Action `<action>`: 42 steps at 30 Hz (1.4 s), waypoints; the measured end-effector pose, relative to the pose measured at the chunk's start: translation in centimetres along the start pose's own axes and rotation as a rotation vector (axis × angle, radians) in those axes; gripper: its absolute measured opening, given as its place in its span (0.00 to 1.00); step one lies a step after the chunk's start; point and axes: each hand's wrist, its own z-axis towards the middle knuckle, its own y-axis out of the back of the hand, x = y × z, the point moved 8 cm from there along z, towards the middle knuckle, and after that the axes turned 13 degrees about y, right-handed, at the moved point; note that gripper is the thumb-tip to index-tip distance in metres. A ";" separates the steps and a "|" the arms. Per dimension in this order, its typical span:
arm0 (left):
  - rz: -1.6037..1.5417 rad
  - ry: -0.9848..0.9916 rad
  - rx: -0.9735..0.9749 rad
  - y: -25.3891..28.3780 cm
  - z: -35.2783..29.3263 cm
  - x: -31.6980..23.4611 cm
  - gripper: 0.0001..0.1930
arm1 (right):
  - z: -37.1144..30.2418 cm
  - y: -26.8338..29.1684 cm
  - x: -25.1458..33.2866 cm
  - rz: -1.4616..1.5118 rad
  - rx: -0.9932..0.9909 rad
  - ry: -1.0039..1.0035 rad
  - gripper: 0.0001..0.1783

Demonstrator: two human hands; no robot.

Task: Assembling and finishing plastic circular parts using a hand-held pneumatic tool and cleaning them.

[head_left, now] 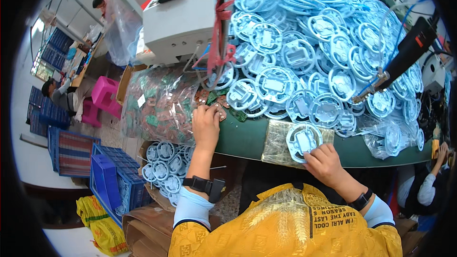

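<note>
My left hand is at the edge of a small heap of circuit boards, its fingers closed on a small brown circuit board. Beside it lies a clear plastic bag packed with brown and green boards. My right hand grips the lower right rim of a light-blue round plastic housing. That housing rests over a tape-wrapped pad at the table's front edge. A large pile of similar housings rises just beyond both hands.
A green table carries everything. A white machine stands at the back left, and a black tool hangs at the right. Below left are a box of housings and blue crates. Another person's hand shows far right.
</note>
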 end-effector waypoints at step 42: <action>-0.343 -0.436 0.473 -3.1 -8.9 -20.9 0.12 | -4.0 0.3 -0.5 -0.039 -0.106 -0.064 0.19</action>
